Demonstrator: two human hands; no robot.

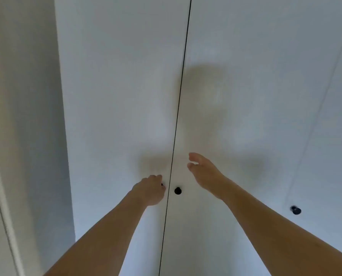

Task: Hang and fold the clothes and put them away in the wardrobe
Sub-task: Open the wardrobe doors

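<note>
White wardrobe doors [116, 96] fill the view, shut, a thin dark seam running between both hands. The left hand [149, 190] curls around the black knob [162, 184] on its door, arm reaching forward. The right hand [203, 172] hovers with fingers relaxed, just above the neighbouring knob [177, 190].

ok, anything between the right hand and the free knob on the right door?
Nothing visible. The right hand hovers open above and to the right of the black knob on the right wardrobe door, with only bare door surface between them. The left hand already grips the other door's knob.
</note>
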